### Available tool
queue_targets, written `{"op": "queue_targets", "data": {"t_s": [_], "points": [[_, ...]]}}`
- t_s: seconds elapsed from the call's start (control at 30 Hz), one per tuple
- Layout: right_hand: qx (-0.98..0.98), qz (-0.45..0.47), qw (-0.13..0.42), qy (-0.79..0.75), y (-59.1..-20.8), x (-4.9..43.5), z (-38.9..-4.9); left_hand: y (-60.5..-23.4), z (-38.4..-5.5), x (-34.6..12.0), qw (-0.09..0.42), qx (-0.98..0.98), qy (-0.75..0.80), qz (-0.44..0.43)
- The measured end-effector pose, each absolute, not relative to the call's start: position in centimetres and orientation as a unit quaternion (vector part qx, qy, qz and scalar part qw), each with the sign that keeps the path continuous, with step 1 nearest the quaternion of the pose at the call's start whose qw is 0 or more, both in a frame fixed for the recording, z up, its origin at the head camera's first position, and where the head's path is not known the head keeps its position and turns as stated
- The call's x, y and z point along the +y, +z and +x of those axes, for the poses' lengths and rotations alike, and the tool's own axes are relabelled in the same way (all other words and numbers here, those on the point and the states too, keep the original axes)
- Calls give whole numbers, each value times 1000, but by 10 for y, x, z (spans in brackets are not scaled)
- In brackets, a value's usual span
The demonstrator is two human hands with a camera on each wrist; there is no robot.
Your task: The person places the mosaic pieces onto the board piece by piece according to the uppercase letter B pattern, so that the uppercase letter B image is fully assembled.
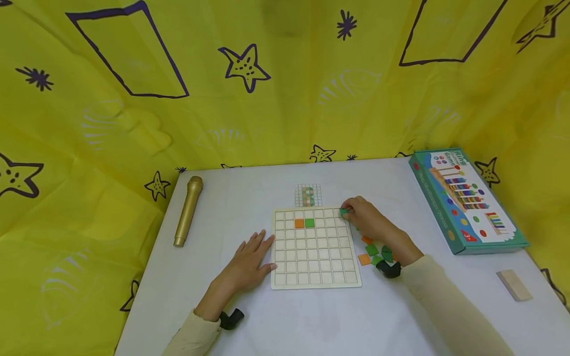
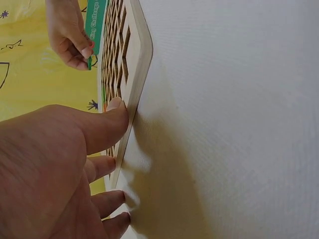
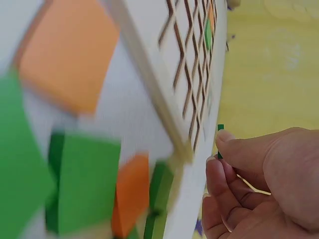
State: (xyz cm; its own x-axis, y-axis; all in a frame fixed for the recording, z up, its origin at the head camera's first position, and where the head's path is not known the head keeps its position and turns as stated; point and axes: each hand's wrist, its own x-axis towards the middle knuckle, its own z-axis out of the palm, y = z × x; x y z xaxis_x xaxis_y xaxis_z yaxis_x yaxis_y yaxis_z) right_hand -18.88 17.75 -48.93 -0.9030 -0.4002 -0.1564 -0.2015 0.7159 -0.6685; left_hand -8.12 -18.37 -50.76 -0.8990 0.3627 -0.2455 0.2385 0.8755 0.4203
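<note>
Head view: right hand (image 1: 367, 218) pinching green piece (image 1: 343, 211) at grid board (image 1: 312, 279)'s far right corner

Nearest, the left hand (image 1: 247, 263) is resting spread against the board's left edge, gripping nothing. Loose tiles (image 1: 371, 250) are lying right of the board; a pattern card (image 1: 308, 196) is lying beyond it.
</note>
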Motion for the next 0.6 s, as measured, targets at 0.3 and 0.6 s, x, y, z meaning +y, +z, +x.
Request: {"op": "queue_targets", "data": {"t_s": [0.3, 0.6], "points": [[917, -193, 151, -315, -499, 140, -180, -508, -81, -183, 158, 955, 195, 157], [939, -194, 134, -251, -497, 114, -177, -507, -81, -183, 160, 955, 194, 155]]}}
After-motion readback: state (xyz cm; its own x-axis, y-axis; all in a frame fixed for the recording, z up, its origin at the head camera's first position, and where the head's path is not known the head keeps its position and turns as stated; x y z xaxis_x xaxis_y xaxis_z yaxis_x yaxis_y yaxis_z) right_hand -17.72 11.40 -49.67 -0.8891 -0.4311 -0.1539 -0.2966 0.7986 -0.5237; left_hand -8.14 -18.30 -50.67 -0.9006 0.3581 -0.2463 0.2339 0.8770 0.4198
